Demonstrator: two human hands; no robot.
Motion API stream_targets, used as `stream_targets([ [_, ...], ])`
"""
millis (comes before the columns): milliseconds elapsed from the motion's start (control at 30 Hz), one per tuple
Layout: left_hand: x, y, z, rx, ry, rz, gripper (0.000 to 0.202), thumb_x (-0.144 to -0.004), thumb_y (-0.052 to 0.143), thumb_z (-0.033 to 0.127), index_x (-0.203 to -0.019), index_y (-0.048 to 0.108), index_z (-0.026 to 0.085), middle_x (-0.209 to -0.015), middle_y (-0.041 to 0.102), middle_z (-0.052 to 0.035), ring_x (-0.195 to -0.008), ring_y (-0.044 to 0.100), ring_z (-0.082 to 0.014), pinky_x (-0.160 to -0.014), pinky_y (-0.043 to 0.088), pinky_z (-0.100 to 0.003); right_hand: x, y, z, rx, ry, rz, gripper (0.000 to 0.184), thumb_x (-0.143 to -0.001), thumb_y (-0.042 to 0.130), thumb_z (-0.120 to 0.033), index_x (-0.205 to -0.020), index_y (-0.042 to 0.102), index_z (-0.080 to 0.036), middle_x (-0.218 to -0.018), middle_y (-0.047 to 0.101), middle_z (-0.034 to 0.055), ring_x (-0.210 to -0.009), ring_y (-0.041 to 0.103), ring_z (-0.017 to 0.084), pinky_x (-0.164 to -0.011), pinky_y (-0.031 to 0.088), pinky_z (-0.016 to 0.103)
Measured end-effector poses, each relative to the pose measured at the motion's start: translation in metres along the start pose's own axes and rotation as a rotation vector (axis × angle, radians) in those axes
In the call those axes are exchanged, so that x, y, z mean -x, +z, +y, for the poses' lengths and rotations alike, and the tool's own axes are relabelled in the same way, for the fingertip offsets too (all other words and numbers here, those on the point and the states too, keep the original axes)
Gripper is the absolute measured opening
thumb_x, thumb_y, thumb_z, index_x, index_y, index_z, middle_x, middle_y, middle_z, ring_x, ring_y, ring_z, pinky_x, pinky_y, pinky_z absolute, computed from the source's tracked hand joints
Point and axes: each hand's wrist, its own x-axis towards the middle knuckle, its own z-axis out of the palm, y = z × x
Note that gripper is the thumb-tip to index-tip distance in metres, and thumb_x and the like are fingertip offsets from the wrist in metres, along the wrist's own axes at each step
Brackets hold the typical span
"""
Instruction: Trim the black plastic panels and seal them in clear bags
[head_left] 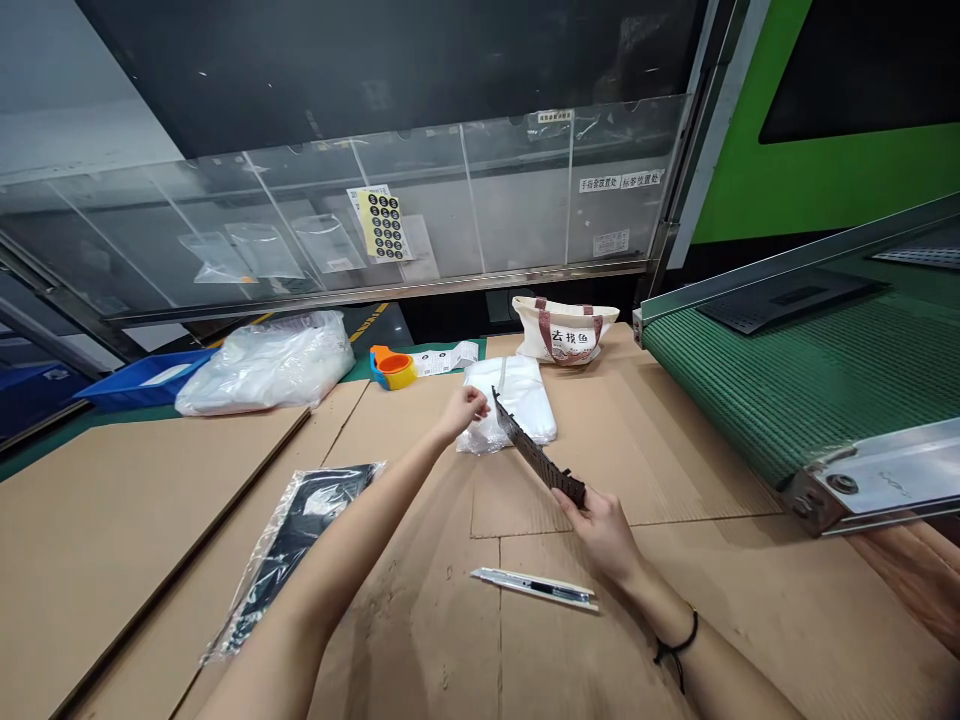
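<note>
My right hand [602, 528] grips the near end of a flat dark perforated panel [534, 450], held tilted on edge above the cardboard. My left hand [465, 410] reaches forward with fingers pinched at a stack of clear plastic bags [517, 398] lying just beyond the panel's far end. What the left fingers hold is too small to make out. A dark part sealed in a clear bag [296, 545] lies to the left of my left forearm. A white utility knife [536, 588] rests on the cardboard near my right wrist.
Cardboard sheets [420, 620] cover the table. A green conveyor belt [795, 390] runs along the right. At the back sit a canvas tote bag [566, 332], an orange and yellow tape dispenser [392, 368], a bundle of plastic [262, 365], a blue tray [142, 380] and a clear acrylic rack [450, 215].
</note>
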Motion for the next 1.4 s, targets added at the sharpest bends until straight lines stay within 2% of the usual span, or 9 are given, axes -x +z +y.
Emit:
stream_targets([
  [300,0.010,0.013,0.007,0.133,0.002,0.275,0.030,-0.092,0.058,0.035,-0.114,0.058,0.015,-0.109,0.062,-0.0073,-0.090,0.062,-0.0185,-0.077,0.055,-0.037,-0.001,-0.001,0.001,-0.046,0.118,0.085,0.034,-0.083,0.059,-0.045,-0.070,0.070,-0.016,-0.058,0.068,0.0045,-0.049,0.060,0.019,-0.048,0.044,0.026],
  [600,0.066,-0.003,0.003,-0.033,0.158,0.226,0.029,-0.086,0.055,0.040,-0.068,0.050,0.018,-0.054,0.038,0.0068,-0.051,0.037,-0.0106,-0.054,0.030,-0.024,-0.003,-0.029,-0.008,-0.258,0.217,0.355,0.042,-0.075,0.068,-0.055,-0.090,0.075,-0.016,-0.095,0.076,0.0119,-0.094,0.070,0.029,-0.088,0.053,0.040],
  [700,0.083,-0.005,0.002,-0.037,0.203,0.151,0.036,-0.083,0.049,0.052,-0.066,0.045,0.020,-0.054,0.037,0.0059,-0.053,0.037,-0.0120,-0.053,0.028,-0.025,0.012,-0.042,-0.028,-0.570,0.400,0.280,0.043,-0.066,0.078,-0.052,-0.093,0.076,-0.019,-0.102,0.076,0.0107,-0.100,0.069,0.029,-0.094,0.051,0.041],
  [800,0.095,-0.003,0.001,-0.031,0.217,0.075,0.046,-0.084,0.036,0.064,-0.064,0.038,0.022,-0.055,0.037,0.0045,-0.053,0.038,-0.0130,-0.052,0.030,-0.026,0.035,-0.045,-0.043,-0.831,0.725,0.036,0.044,-0.058,0.085,-0.048,-0.088,0.076,-0.017,-0.093,0.077,0.0124,-0.091,0.071,0.031,-0.085,0.056,0.044],
  [900,0.104,0.001,0.004,-0.039,0.233,-0.037,0.050,-0.084,0.029,0.069,-0.064,0.034,0.023,-0.055,0.033,0.0053,-0.051,0.035,-0.0120,-0.049,0.030,-0.025,0.055,-0.036,-0.045,-0.927,0.971,-0.014,0.044,-0.052,0.089,-0.042,-0.084,0.075,-0.016,-0.087,0.077,0.0118,-0.086,0.072,0.030,-0.080,0.058,0.042],
  [1067,0.116,0.009,0.009,-0.127,0.316,-0.177,0.050,-0.077,0.054,0.061,-0.061,0.027,0.023,-0.055,0.031,0.0065,-0.051,0.033,-0.0102,-0.048,0.030,-0.023,0.076,-0.010,-0.041,-0.934,0.979,0.295,0.046,-0.047,0.091,-0.044,-0.083,0.075,-0.019,-0.089,0.078,0.0065,-0.085,0.072,0.025,-0.081,0.058,0.037],
  [1133,0.118,0.012,0.009,-0.206,0.350,-0.134,0.044,-0.080,0.055,0.048,-0.059,0.027,0.022,-0.053,0.032,0.0060,-0.051,0.035,-0.0107,-0.050,0.029,-0.023,0.082,-0.002,-0.044,-0.926,0.964,0.380,0.049,-0.045,0.091,-0.046,-0.083,0.075,-0.020,-0.090,0.078,0.0055,-0.085,0.072,0.024,-0.081,0.058,0.036],
  [1267,0.125,0.019,0.011,-0.407,0.410,0.043,0.027,-0.087,0.046,0.027,-0.062,0.040,0.021,-0.053,0.043,0.0022,-0.052,0.041,-0.0137,-0.052,0.027,-0.026,0.093,0.007,-0.052,-0.915,1.014,0.303,0.052,-0.044,0.092,-0.044,-0.086,0.075,-0.019,-0.092,0.078,0.0071,-0.090,0.072,0.027,-0.082,0.058,0.036],
  [1400,0.135,0.025,0.017,-0.589,0.488,0.182,0.029,-0.094,0.042,0.032,-0.071,0.053,0.020,-0.063,0.057,-0.0038,-0.056,0.050,-0.0156,-0.051,0.026,-0.026,0.107,0.027,-0.052,-0.934,0.980,0.439,0.060,-0.046,0.091,-0.048,-0.098,0.073,-0.025,-0.092,0.078,0.0021,-0.086,0.072,0.021,-0.076,0.058,0.028],
])
